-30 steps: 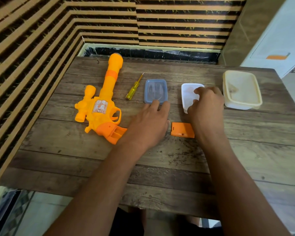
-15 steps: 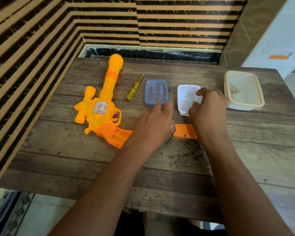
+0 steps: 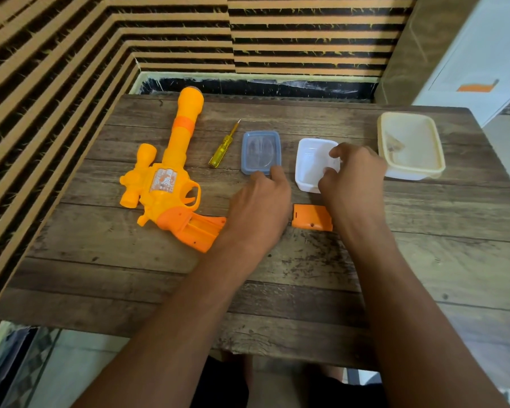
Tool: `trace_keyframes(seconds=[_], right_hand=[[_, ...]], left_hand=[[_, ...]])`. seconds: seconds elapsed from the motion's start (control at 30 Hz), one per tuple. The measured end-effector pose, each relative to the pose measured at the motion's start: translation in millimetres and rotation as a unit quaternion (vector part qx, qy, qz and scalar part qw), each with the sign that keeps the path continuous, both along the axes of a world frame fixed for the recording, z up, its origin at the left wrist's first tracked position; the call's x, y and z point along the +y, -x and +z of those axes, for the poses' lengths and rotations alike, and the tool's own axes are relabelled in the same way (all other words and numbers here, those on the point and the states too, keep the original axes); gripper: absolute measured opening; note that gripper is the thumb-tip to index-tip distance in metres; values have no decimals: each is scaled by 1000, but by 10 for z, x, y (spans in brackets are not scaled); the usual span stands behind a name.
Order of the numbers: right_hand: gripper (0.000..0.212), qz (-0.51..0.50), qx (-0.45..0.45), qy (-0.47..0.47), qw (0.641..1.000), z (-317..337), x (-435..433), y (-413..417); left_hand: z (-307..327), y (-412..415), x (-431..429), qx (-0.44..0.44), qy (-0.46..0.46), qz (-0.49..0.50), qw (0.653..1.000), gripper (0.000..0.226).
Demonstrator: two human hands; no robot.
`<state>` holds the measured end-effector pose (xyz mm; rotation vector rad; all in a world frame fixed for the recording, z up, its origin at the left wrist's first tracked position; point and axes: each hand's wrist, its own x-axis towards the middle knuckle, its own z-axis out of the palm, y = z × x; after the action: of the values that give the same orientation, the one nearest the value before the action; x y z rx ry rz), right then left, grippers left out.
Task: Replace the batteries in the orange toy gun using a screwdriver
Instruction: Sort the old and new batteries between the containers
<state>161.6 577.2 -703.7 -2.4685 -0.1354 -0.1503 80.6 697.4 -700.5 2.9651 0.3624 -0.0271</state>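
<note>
On brown wood-plank table [image 3: 454, 260], pinches right wall of small white plastic tub [image 3: 308, 169] with right hand [image 3: 354, 178], fingers curled over rim. Rests left hand [image 3: 259, 207] beside it, fingers relaxed, index tip touching blue-rimmed clear lid [image 3: 261, 153]. Has orange-yellow plastic toy gun [image 3: 162, 187] lying far left, grip compartment uncovered; yellow-handled screwdriver [image 3: 223, 145] between gun and lid.

Both arms are bare: the left forearm [image 3: 189, 304] and right forearm [image 3: 401, 290] are uncovered from frame edge to wrist. The left hand [image 3: 259, 207] and right hand [image 3: 351, 178] are bare too. A dark garment [image 3: 218, 387] shows under the near edge of the table [image 3: 130, 275], between the arms; the light is too dim to tell its fabric or cut.
</note>
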Motion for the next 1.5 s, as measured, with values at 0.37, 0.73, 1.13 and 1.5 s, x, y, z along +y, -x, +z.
trace_keyframes(seconds=[0.37, 0.73, 1.13, 1.5], right_hand=[[29, 12, -7, -67, 998, 84, -23, -15], [29, 48, 8, -116, 992, 65, -103, -8], [30, 52, 52, -161, 984, 33, -188, -64], [31, 60, 53, -156, 985, 38, -192, -45]], left_hand=[[43, -28, 28, -102, 145, 52, 983, 32], [-53, -284, -266, -287, 191, -32, 938, 24], [-121, -301, -232, -261, 136, -7, 956, 20], [-122, -333, -219, -310, 149, -3, 939, 16]])
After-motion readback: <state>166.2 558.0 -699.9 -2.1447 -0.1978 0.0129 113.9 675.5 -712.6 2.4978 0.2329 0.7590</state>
